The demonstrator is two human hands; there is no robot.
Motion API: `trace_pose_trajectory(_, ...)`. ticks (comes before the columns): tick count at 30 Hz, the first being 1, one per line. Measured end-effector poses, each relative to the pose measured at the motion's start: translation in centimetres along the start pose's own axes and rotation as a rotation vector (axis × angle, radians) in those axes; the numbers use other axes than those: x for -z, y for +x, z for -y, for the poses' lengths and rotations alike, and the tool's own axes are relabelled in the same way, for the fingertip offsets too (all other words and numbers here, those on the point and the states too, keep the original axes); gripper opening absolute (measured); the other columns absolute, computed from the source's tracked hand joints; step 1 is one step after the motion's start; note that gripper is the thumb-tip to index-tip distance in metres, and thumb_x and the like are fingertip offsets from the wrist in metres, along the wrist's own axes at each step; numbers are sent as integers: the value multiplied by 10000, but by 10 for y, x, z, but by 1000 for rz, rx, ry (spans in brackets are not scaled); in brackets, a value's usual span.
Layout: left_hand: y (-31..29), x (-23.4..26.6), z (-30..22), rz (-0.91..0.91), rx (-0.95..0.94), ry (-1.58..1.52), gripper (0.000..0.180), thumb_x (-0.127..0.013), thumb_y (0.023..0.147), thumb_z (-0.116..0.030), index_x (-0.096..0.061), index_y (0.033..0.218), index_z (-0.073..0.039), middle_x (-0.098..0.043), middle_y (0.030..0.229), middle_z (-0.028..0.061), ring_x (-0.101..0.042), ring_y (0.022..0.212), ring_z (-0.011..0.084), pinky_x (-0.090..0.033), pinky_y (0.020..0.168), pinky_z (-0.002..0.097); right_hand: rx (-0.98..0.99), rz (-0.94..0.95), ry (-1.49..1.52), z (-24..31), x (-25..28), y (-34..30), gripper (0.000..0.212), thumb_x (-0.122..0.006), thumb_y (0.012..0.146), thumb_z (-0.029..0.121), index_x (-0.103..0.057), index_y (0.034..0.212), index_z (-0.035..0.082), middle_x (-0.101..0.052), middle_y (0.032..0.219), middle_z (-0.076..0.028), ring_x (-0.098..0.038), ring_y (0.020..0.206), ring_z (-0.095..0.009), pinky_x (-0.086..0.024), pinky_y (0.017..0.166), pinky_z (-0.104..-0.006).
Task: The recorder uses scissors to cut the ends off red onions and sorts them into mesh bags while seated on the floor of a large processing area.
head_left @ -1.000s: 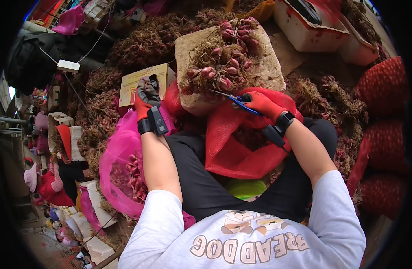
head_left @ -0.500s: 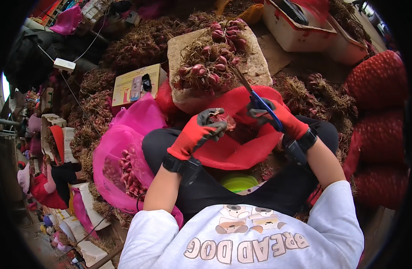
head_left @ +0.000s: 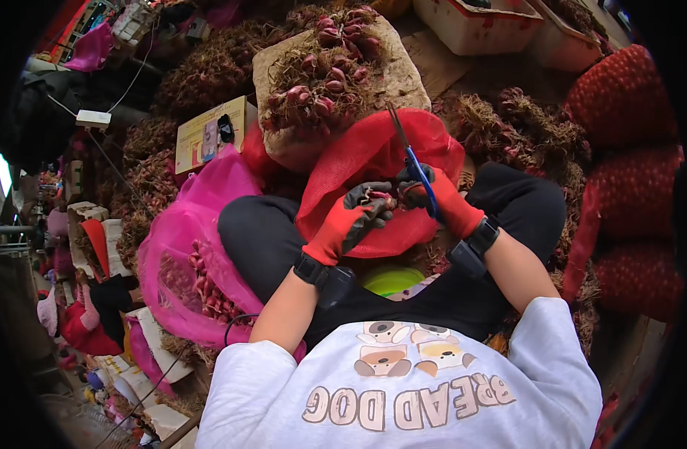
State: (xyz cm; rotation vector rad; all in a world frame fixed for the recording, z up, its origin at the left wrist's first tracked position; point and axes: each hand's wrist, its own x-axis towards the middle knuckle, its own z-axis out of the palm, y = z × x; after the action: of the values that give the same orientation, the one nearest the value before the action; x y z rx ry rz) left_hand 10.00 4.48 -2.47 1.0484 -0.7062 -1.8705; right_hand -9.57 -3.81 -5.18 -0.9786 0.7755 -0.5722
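Over the red mesh bag [head_left: 332, 168] between my knees, my left hand [head_left: 356, 215], in a red and dark grey glove, is closed around a shallot [head_left: 382, 197]. Part of the shallot is hidden by the fingers. Close beside it, my gloved right hand [head_left: 442, 196] grips a pair of scissors [head_left: 413, 159] with blue handles, the blades pointing up and away from me. Just beyond the bag, bunches of shallots [head_left: 311, 97] with dry roots and stalks lie on a pale foam block [head_left: 403, 71].
A pink mesh bag [head_left: 164, 247] with loose shallots lies by my left knee. Heaped shallots [head_left: 519, 135] lie to the right, near stacked full red mesh bags [head_left: 620, 101]. White foam boxes [head_left: 478, 30] stand at the back. A yellow carton [head_left: 190, 142] carries a phone [head_left: 210, 141]. A green bowl [head_left: 392, 280] sits between my legs.
My hands have drawn closer together, bringing the shallot and the scissors side by side. The scissors now point more nearly straight away from me. The whole view has shifted slightly.
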Motion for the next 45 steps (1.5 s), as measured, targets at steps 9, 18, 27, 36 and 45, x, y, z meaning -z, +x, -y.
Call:
trace_pose_trajectory(9, 13, 31, 32, -65, -335, 373, 308, -472, 953, -187, -491, 1218, -29, -577, 1072, 50, -584, 910, 106, -485, 771, 232, -53, 147, 138, -10, -25, 5, 281, -648, 810, 112, -514, 1021, -16, -612, 822, -87, -628, 619, -188, -554, 543, -335)
trace_pose_trajectory(18, 5, 50, -13, -107, -253, -538, 324, -527, 926, -130, -471, 1244, -109, -577, 1044, 29, -560, 964, 132, -495, 794, 234, 160, -33, -613, 15, -21, -4, 345, -670, 795, 254, -523, 1027, 47, -577, 831, -58, -606, 664, -191, -470, 587, -296)
trace_pose_trajectory(27, 16, 73, -1, 214, -101, -943, 298, -482, 932, -109, -474, 1228, -75, -564, 1064, 61, -551, 945, 167, -514, 775, 252, 513, -82, -1129, 29, -36, -14, 494, -735, 672, 341, -541, 1018, 47, -573, 883, -119, -584, 823, -311, -458, 706, -388)
trace_pose_trajectory(36, 15, 58, 1, 50, -223, -518, 314, -510, 905, -80, -486, 1218, -67, -566, 1061, 5, -543, 975, 121, -463, 861, 267, 317, -125, -1381, 13, -14, -12, 510, -727, 624, 330, -544, 1042, 102, -607, 909, -100, -601, 840, -299, -462, 703, -402)
trace_pose_trajectory(45, 28, 64, 10, -126, -502, -285, 334, -541, 854, 29, -509, 1182, -23, -589, 1002, 54, -582, 894, 121, -476, 855, 276, 400, -168, -1215, 10, -6, -13, 360, -702, 741, 360, -586, 936, 81, -615, 839, -96, -609, 769, -295, -466, 641, -383)
